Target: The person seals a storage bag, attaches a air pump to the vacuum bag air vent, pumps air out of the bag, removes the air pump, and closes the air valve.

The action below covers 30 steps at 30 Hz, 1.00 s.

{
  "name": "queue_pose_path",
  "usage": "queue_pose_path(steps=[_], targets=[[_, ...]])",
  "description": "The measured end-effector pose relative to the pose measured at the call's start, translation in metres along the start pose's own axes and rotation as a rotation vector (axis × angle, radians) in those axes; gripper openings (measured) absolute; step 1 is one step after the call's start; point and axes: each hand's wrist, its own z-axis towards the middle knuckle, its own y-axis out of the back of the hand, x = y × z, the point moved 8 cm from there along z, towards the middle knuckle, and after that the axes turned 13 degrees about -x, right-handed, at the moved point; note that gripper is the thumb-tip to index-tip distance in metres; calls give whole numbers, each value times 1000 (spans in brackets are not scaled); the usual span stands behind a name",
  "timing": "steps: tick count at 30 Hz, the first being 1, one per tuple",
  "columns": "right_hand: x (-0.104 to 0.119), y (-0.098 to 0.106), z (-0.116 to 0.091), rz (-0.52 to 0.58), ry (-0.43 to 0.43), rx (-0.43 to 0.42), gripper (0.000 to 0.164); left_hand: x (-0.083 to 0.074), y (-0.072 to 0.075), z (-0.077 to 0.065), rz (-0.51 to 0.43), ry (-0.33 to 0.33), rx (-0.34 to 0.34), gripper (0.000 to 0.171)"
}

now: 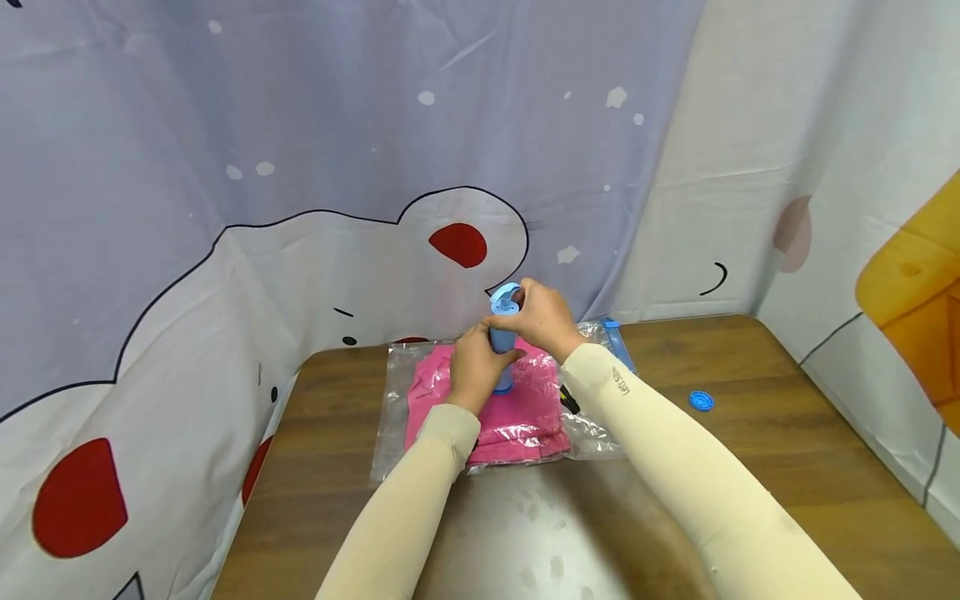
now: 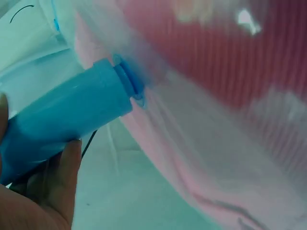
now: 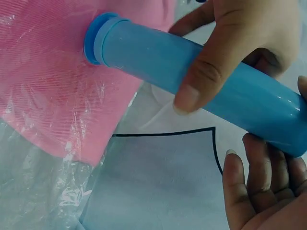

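A blue hand pump (image 1: 501,340) stands on the valve of a clear vacuum bag (image 1: 390,417) holding folded pink cloth (image 1: 525,417). My left hand (image 1: 476,367) grips the pump's barrel, thumb on one side and fingers on the other. At the top, my right hand (image 1: 549,319) holds the light blue handle end (image 1: 505,297) with curled fingers. In the right wrist view the barrel (image 3: 153,57) meets a darker blue ring (image 3: 93,40) on the bag. The left wrist view shows the barrel's lower end (image 2: 91,100) against the bag, with the thumb and fingers partly cut off.
A round blue cap (image 1: 701,401) lies on the wooden table (image 1: 780,467) to the right of the bag. A blue slider (image 1: 611,323) sits at the bag's far right corner. A small black and yellow item (image 1: 568,400) shows beside the pink cloth. Printed curtains (image 1: 337,108) hang behind.
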Motion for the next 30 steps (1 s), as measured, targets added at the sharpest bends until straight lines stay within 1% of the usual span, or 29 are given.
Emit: queue_pose_path(steps=[2,3,4,5,6,9,10,12,13,14,15,17,18,19,20,21,22,23,24,25,27,29,30], targets=[[0,-1,1,9,5,4,60,-2,2,2,6,-24,-5,63],[0,-1,1,24,7,13,60,8,-6,7,-15,-49,-11,62],[-1,-1,0,45,10,29,60,8,-4,8,-35,-54,3,59],[-2,-3,0,87,6,61,59,8,-5,10,-54,-52,31,56],[-3,-5,-1,158,-3,108,58,8,-5,11,-78,-42,64,54],[-9,-13,-4,420,-76,283,55,12,-9,14,-142,20,206,53],[-10,-15,-5,496,-108,337,55,3,-2,12,-146,54,266,53],[-13,-17,-5,602,-158,411,56,8,-9,16,-155,78,346,57],[-14,-17,-5,613,-165,425,55,9,-10,17,-137,71,363,58],[-14,-17,-5,610,-161,432,53,18,-18,21,-131,51,366,58],[-14,-17,-4,592,-151,433,50,25,-25,24,-119,52,380,59],[-13,-17,-3,552,-131,424,42,45,-42,33,-109,11,365,60],[-12,-17,-2,531,-119,418,37,44,-40,32,-94,4,358,60],[-11,-17,-1,512,-107,406,31,49,-44,33,-90,4,355,61],[-10,-16,-1,493,-94,391,26,55,-50,36,-98,18,367,61],[-9,-16,0,476,-83,373,21,53,-48,35,-94,45,387,63],[-8,-15,0,464,-71,359,18,53,-48,35,-91,49,387,64],[-6,-13,1,450,-56,340,18,52,-47,33,-85,57,384,64],[-5,-12,1,433,-42,318,19,50,-44,30,-80,89,399,65],[-4,-11,1,415,-31,296,20,58,-51,31,-74,104,404,67],[-2,-10,2,370,-5,253,25,65,-56,28,-52,99,378,70],[0,-9,2,309,17,203,32,70,-57,21,-49,97,340,74],[0,-9,1,275,23,177,36,65,-51,15,-47,121,341,78]])
